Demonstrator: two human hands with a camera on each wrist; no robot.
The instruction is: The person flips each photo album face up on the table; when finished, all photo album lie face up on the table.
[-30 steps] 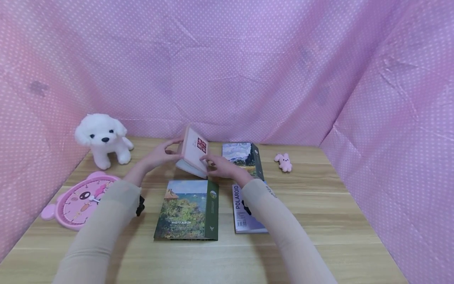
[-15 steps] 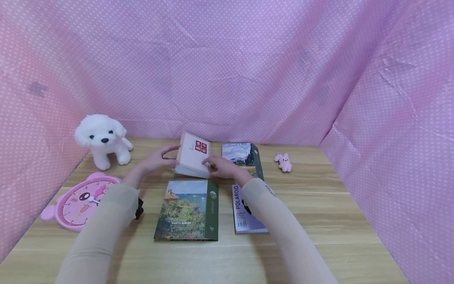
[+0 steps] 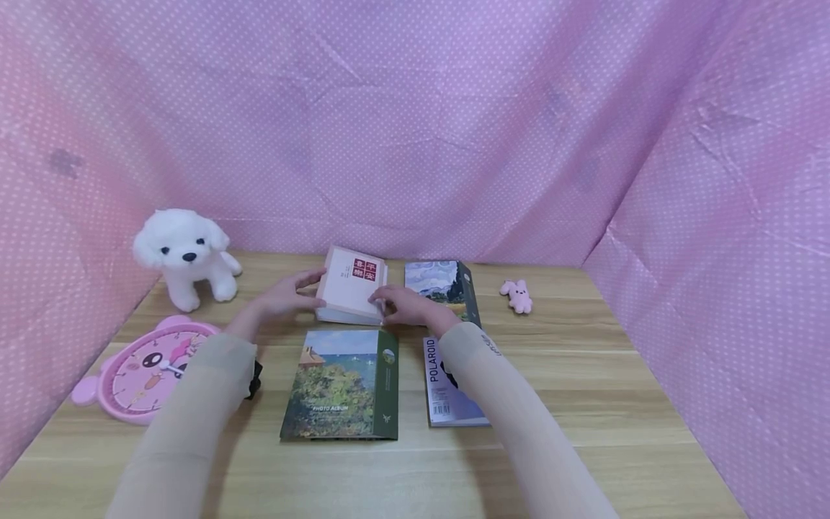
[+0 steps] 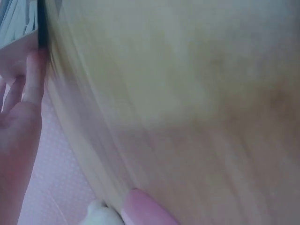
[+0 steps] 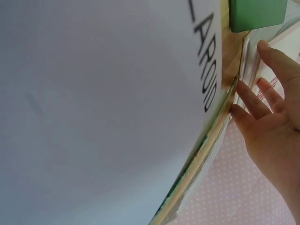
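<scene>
A pale pink book (image 3: 349,285) with red square characters on its cover lies near the back of the table, its front page edges showing. My left hand (image 3: 285,294) is at its left side, thumb by the front corner and forefinger farther back. In the left wrist view the fingers (image 4: 35,77) of that hand reach out straight against the book's side. At the right front corner, my right hand (image 3: 408,306) pinches the book, a finger on the cover and the thumb at the front edge. The right wrist view shows this hand (image 5: 276,108) around that corner.
In front lies a green photo album (image 3: 337,386); another painted album (image 3: 436,281) and a Polaroid album (image 3: 447,404) are on the right, partly under the right arm. A white plush dog (image 3: 188,252), pink clock (image 3: 139,378) and small pink rabbit toy (image 3: 519,296) stand around.
The pink book has come down from a steep tilt to lie almost flat, cover up. My left hand has lowered with its left edge; my right hand has stayed at the front right corner.
</scene>
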